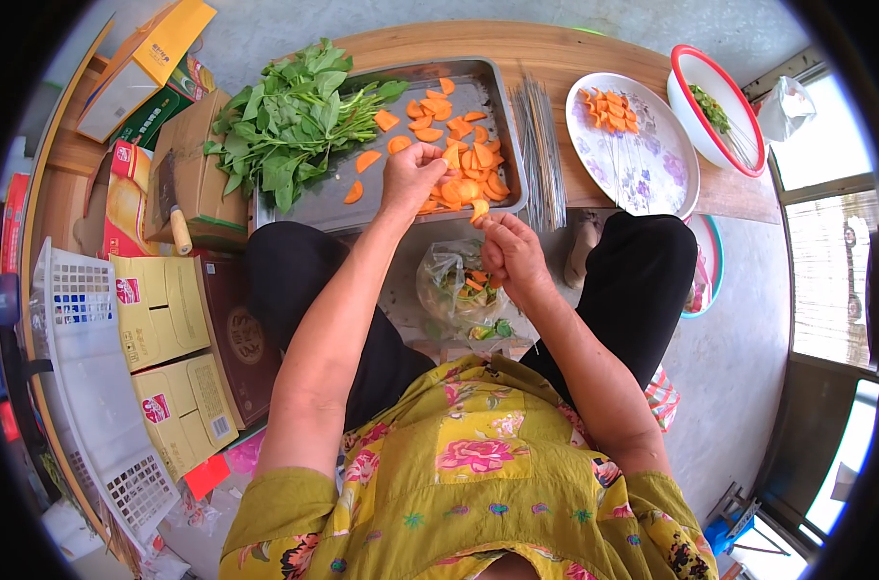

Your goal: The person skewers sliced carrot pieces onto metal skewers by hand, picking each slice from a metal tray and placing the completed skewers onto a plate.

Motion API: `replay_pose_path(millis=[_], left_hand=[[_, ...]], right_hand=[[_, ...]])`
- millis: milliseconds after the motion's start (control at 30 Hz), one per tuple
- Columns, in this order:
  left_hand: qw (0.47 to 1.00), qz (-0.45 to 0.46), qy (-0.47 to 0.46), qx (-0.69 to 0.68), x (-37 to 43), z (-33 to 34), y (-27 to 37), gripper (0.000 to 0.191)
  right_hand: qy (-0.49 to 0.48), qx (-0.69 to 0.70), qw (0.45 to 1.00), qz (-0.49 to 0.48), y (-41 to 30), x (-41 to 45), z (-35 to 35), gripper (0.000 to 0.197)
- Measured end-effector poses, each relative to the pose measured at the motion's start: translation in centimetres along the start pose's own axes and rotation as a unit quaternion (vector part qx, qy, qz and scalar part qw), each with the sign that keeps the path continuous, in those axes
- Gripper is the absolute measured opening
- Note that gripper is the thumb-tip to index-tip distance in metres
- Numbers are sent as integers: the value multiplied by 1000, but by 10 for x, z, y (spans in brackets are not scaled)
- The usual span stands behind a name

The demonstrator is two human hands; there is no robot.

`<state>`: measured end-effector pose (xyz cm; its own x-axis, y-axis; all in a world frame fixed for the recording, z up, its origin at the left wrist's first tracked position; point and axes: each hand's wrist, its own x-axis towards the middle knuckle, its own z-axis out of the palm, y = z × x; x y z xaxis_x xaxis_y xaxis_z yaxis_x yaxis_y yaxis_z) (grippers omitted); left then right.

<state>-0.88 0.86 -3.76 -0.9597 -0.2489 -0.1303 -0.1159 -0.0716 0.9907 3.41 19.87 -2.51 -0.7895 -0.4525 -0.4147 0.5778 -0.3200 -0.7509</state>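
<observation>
My left hand [415,178] pinches a carrot slice [451,155] over the metal tray [523,174]. Near the tray's front edge, my right hand [512,246] has another carrot slice [479,210] at its fingertips; whether a thin skewer is also in that hand is hard to tell. Many cut carrot pieces [468,170] lie heaped and scattered in the tray. A bunch of leafy greens [294,123] rests over the tray's left side. Thin metal skewers [539,152] lie in a bundle to the right of the tray. Beyond them, a flowered plate [653,163] bears skewered carrot pieces [608,110].
A red-rimmed white bowl [677,94] with chopped greens stands at the far right. Below the table edge is a clear plastic bag [447,290] of scraps. Cardboard boxes [193,159], a wooden-handled knife [180,230] and a white plastic basket [98,377] are on the left.
</observation>
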Motion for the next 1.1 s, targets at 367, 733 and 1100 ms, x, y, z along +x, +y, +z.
replay_pose_path(millis=[367, 733, 1100], left_hand=[[1000, 15, -11, 7, -1, 2, -1, 10], [989, -90, -18, -114, -2, -4, -10, 14], [968, -174, 23, -181, -6, -5, -6, 16]], right_hand=[[1, -11, 1000, 2, -2, -2, 2, 11], [9, -135, 987, -87, 6, 3, 4, 9], [21, -231, 965, -124, 9, 0, 5, 11]])
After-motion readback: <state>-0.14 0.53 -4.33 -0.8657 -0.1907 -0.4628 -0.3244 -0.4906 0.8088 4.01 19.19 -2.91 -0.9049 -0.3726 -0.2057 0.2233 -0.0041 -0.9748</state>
